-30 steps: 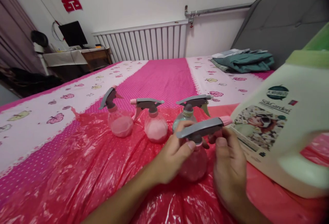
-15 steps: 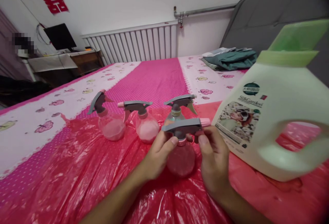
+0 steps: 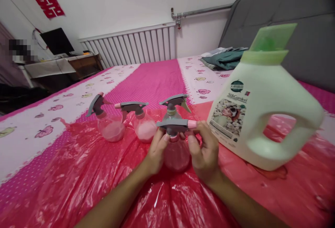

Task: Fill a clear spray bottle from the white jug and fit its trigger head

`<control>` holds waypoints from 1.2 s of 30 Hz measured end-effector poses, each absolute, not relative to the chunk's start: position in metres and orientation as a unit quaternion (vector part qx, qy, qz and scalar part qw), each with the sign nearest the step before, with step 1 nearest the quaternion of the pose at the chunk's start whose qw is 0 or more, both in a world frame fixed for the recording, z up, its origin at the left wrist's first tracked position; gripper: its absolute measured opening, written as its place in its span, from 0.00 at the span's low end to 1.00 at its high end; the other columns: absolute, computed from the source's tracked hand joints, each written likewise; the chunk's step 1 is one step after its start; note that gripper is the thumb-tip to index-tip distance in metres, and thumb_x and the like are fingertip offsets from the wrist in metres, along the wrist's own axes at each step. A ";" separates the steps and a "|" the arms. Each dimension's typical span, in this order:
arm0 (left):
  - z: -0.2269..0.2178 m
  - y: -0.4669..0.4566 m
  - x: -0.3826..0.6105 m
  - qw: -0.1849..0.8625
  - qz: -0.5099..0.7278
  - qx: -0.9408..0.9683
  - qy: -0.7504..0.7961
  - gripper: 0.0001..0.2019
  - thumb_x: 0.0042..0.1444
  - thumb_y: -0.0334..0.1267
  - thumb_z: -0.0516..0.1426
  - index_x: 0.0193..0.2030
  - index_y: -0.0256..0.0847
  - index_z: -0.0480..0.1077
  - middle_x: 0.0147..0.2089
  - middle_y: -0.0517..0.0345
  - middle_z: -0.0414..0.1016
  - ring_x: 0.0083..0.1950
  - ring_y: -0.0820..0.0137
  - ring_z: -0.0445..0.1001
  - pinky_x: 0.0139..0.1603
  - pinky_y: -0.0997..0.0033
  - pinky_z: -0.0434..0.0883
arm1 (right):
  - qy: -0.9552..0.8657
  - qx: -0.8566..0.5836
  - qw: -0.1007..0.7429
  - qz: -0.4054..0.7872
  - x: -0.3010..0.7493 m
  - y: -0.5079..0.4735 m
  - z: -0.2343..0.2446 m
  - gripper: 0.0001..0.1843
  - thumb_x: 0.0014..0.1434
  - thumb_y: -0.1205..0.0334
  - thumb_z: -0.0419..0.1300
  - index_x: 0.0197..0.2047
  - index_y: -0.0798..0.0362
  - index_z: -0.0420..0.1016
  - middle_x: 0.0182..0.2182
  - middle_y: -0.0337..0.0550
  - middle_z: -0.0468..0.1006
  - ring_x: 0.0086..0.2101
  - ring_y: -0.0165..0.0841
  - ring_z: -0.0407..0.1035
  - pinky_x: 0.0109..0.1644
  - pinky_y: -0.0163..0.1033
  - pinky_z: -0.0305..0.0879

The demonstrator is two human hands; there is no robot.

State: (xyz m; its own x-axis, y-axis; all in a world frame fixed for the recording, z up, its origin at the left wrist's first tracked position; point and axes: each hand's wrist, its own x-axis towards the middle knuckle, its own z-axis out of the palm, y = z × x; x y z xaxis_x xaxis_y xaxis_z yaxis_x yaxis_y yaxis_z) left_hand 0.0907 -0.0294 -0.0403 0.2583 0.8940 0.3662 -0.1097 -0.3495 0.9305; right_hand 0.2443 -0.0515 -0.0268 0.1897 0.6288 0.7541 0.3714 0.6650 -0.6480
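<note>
A spray bottle (image 3: 177, 154) with a clear pinkish body and a grey trigger head stands upright on red plastic sheeting (image 3: 110, 182). My left hand (image 3: 157, 153) grips its neck, thumb against the collar. My right hand (image 3: 205, 149) is closed at the pink nozzle and trigger; its fingertips are partly hidden behind the head. Just behind stands a spray bottle with a greenish collar (image 3: 171, 112), its lower body covered. To the left are two more, a middle spray bottle (image 3: 144, 130) and a tilted-looking far-left spray bottle (image 3: 112, 130), both holding pale contents.
A large pale-green detergent jug (image 3: 258, 116) with a green cap stands close by my right hand. Folded clothes (image 3: 222, 59) lie on the patterned bedspread (image 3: 157, 76) near the grey headboard (image 3: 288, 8). Beyond the bed are a radiator (image 3: 131, 44) and a desk with a monitor (image 3: 57, 41).
The view has shifted, so the bottles, jug and hands appear further left and the jug shows more fully. Both hands keep their hold on the front spray bottle.
</note>
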 end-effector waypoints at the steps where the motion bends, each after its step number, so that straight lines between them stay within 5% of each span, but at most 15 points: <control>1: -0.042 -0.029 0.091 0.469 0.529 0.634 0.314 0.24 0.71 0.58 0.54 0.57 0.40 0.75 0.56 0.48 0.81 0.61 0.54 0.76 0.66 0.55 0.72 | -0.628 -0.398 0.662 0.095 0.244 -0.050 -0.028 0.11 0.69 0.62 0.53 0.32 0.48 0.65 0.26 0.36 0.69 0.32 0.34 0.66 0.37 0.41 0.59; 8: -0.035 -0.031 0.084 0.396 0.491 0.690 0.354 0.31 0.72 0.64 0.48 0.63 0.41 0.74 0.66 0.45 0.77 0.70 0.53 0.71 0.77 0.51 0.64 | -0.627 -0.387 0.673 0.066 0.237 -0.038 -0.035 0.14 0.69 0.61 0.53 0.29 0.47 0.64 0.26 0.36 0.69 0.30 0.35 0.66 0.35 0.41 0.59; 14: -0.019 -0.041 0.078 0.389 0.430 0.731 0.359 0.31 0.74 0.59 0.44 0.67 0.38 0.70 0.72 0.42 0.72 0.76 0.54 0.66 0.81 0.51 0.58 | -0.619 -0.387 0.683 0.029 0.234 -0.035 -0.043 0.13 0.68 0.61 0.52 0.29 0.46 0.63 0.25 0.37 0.69 0.30 0.36 0.65 0.36 0.42 0.59; 24: 0.019 -0.035 0.057 0.440 0.321 0.766 0.342 0.23 0.74 0.53 0.50 0.64 0.41 0.73 0.66 0.47 0.77 0.68 0.56 0.72 0.75 0.50 0.64 | -0.626 -0.414 0.661 -0.010 0.240 -0.038 -0.041 0.11 0.66 0.59 0.53 0.30 0.46 0.65 0.26 0.37 0.70 0.30 0.38 0.64 0.37 0.42 0.58; 36: 0.008 -0.027 0.057 0.424 0.342 0.779 0.310 0.27 0.72 0.60 0.52 0.62 0.41 0.74 0.65 0.43 0.78 0.67 0.53 0.74 0.71 0.44 0.69 | -0.645 -0.480 0.591 0.073 0.249 -0.058 -0.031 0.14 0.70 0.52 0.53 0.34 0.48 0.70 0.28 0.39 0.73 0.33 0.39 0.66 0.41 0.43 0.58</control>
State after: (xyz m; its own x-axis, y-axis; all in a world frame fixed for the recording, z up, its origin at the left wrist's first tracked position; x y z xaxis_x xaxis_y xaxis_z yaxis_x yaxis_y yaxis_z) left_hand 0.0572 -0.0270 0.0076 0.5736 0.7734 0.2700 0.1934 -0.4481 0.8728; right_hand 0.2485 -0.0577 -0.0315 0.1586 0.7043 0.6920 0.5324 0.5292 -0.6607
